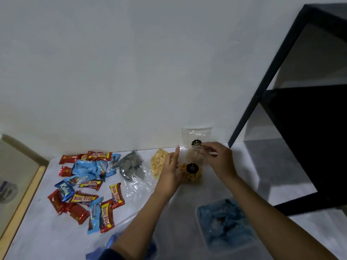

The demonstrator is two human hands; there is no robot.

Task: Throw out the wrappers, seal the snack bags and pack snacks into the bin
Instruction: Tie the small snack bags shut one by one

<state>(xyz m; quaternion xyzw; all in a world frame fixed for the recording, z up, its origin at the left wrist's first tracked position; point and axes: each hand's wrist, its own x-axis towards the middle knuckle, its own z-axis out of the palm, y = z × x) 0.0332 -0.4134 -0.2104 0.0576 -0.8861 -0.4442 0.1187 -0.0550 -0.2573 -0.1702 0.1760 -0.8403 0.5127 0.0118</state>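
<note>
Holding the clear snack bag (191,175) upright just beyond the bin (197,222): pinching its top strip in the right hand (221,159), bracing its side with straight, joined fingers of the left hand (170,171). Probably handling as light, slippery film over brittle snacks; gripping safest along that strip.

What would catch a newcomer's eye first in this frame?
Two hands meet at the centre, near the wall: the right hand pinches the top of a clear snack bag of orange-yellow snacks, and the left hand lays straight fingers against its side. To the left, red Beng-beng bars and blue wrapped snacks lie scattered on the table. A clear bin holding blue packets sits at lower right.
</note>
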